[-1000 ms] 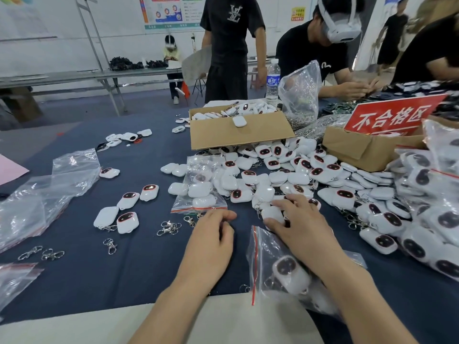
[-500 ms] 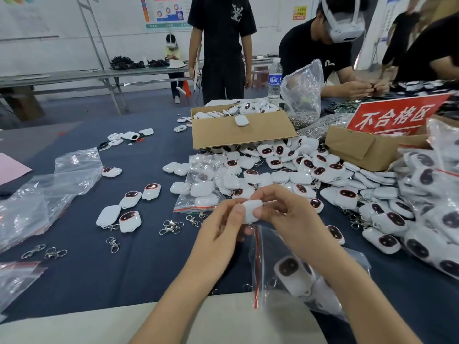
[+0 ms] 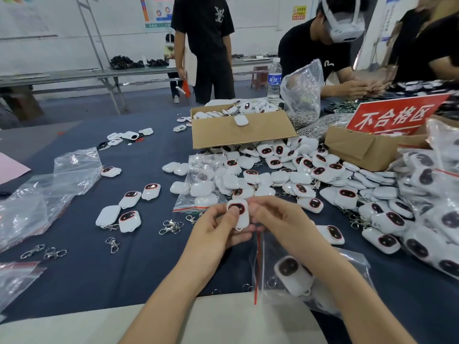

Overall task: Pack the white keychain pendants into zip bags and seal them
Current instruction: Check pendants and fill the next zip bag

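Head view: both hands hold one pendant (image 3: 238, 214) in the air, just above and behind the open zip bag (image 3: 293, 276) that lies on the table (image 3: 149, 256). The left hand (image 3: 218, 227) pinches the pendant from its left side, thumb on the face; the right hand (image 3: 275, 219) pinches its right edge with the fingertips. The step in hand looks like checking or turning a picked pendant before bagging it. The next move calls for lowering it to the bag's red-striped mouth, which one hand would likely have to hold open. The pendant is a small white rounded block, dark oval face with a red rim toward the camera, a small loop at its lower end. The bag already holds at least one pendant; a loose pile (image 3: 298, 170) lies beyond the bag.
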A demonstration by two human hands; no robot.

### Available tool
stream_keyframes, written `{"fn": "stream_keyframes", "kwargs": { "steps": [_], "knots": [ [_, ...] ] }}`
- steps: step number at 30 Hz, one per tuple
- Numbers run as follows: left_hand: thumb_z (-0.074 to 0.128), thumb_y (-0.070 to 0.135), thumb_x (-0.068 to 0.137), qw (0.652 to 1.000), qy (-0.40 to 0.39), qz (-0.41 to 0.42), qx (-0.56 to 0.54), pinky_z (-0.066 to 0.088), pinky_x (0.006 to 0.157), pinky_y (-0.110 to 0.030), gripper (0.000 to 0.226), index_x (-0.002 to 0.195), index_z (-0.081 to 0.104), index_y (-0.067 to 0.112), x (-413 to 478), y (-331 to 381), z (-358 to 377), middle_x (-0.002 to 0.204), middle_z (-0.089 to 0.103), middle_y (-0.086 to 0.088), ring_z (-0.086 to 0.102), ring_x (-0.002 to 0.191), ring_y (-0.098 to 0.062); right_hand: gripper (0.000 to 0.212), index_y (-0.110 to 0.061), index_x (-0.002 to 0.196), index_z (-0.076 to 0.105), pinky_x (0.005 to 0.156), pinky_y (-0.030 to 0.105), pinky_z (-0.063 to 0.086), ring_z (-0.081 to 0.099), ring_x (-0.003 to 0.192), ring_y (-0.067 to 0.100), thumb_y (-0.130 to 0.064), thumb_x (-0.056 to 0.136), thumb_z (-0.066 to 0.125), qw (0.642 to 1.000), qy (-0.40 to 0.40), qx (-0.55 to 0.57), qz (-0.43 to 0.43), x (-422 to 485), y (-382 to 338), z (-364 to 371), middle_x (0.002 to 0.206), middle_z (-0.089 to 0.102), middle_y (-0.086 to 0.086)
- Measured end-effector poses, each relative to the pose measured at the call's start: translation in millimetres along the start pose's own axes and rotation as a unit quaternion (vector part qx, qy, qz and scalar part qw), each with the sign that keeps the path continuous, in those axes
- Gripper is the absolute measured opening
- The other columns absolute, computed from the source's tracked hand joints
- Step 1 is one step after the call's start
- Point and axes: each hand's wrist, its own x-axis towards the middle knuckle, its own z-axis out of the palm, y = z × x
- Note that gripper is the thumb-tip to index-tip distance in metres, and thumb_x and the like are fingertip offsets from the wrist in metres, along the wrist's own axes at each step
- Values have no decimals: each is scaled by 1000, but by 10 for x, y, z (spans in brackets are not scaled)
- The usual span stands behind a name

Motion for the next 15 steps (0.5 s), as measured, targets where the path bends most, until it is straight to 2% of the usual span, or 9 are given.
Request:
{"fn": "stream_keyframes", "kwargs": {
  "steps": [6,9,12,15],
  "knots": [
    [50,17,105,999,-40,-7,28,61,78,-30,22,121,59,5,-20,6,7,102,77,-17,76,96,-31,12,-30,101,75,91,45,59,74,90,20,-22,94,69,1000,21,5,20,10,59,-30,95,78,-1],
    [51,14,105,999,-38,1,37,60,77,-28,16,116,60,6,-21,14,1,98,77,-16,76,93,-30,15,-33,98,75,91,45,59,75,87,21,-20,94,69,1000,17,11,20,9,67,-31,94,77,-2],
    [52,12,105,999,-31,7,43,60,75,-27,12,110,61,8,-17,0,-10,95,78,-16,76,91,-31,15,-34,98,74,87,40,61,75,84,18,-20,94,69,1000,11,11,20,5,72,-26,92,77,-4],
    [52,13,105,998,-34,7,47,61,79,-30,14,113,62,9,-10,-14,-20,97,77,-17,76,94,-34,13,-31,97,75,86,38,61,75,82,17,-19,93,70,999,17,21,26,7,83,-22,91,77,-3]
  ]
}}
